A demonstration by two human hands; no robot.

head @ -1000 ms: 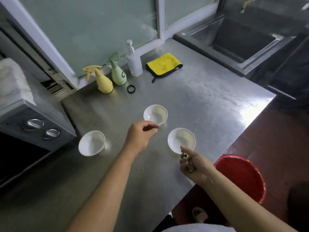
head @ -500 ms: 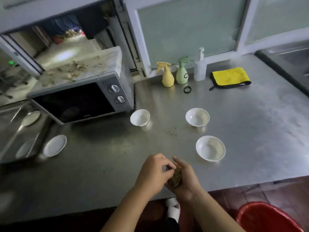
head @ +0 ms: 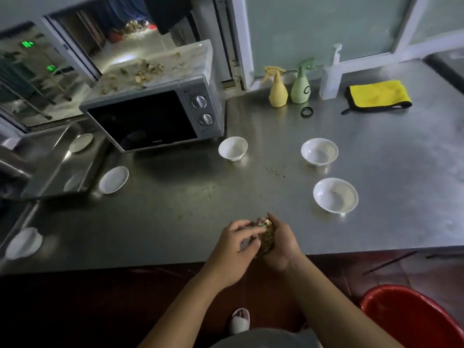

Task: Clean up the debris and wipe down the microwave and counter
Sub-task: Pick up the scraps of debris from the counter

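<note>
Head view: clump of debris point(head: 266, 240) cupped in curled right hand point(head: 281, 243) above steel surface point(head: 391, 197) front edge, left hand point(head: 234, 249) fingertips pinching at it. Three white bowls point(head: 335, 195) beyond, contents unclear. More scraps strewn atop microwave point(head: 155, 116). Red bin point(head: 411, 320) on floor, right.

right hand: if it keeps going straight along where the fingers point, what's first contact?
Probably nothing soon. The right hand, cupping a clump of brownish debris, points up-frame over the bare steel counter toward a scatter of dark crumbs. The white bowls look off to either side, though depth is unclear.
</note>
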